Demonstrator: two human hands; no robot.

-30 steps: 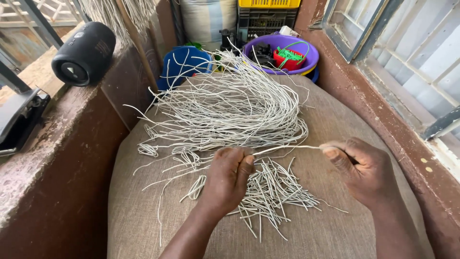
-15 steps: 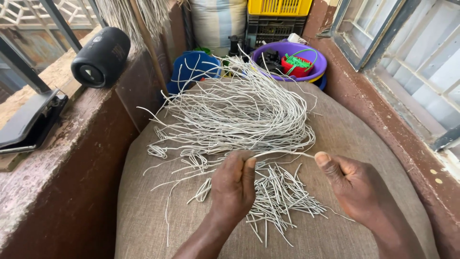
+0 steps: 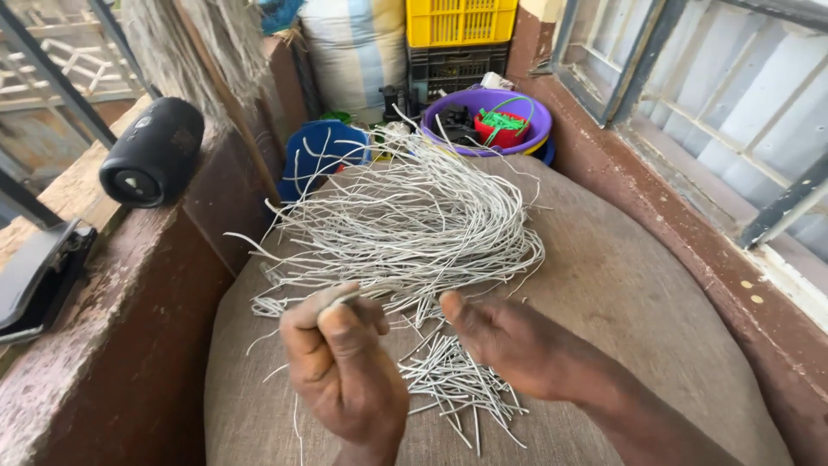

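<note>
While the brown sackcloth cushion (image 3: 655,328) fills most of the view and serves as the work surface, everything else can be placed against it. Along its left side runs a reddish-brown ledge (image 3: 112,345), bearing a black cylindrical speaker (image 3: 152,152). Beyond its far edge stand a yellow crate (image 3: 461,19), a purple basin (image 3: 509,119) with a small red basket inside, and a blue bucket (image 3: 321,147). On the cushion's far half lies a big tangle of long white cords (image 3: 414,220), loose and uncut as far as can be seen. On its near half, just below that tangle, sits a much smaller heap of short cut pieces (image 3: 453,380). Judging by the two heaps, only a small share has been reduced to short lengths and most of the cord is left. Over the cushion's near edge, the left hand (image 3: 345,367) is closed in a fist, pinching one pale strand between thumb and forefinger. Beside it, the right hand (image 3: 509,345) is loosely curled, thumb raised; whether it grips anything cannot be told.
</note>
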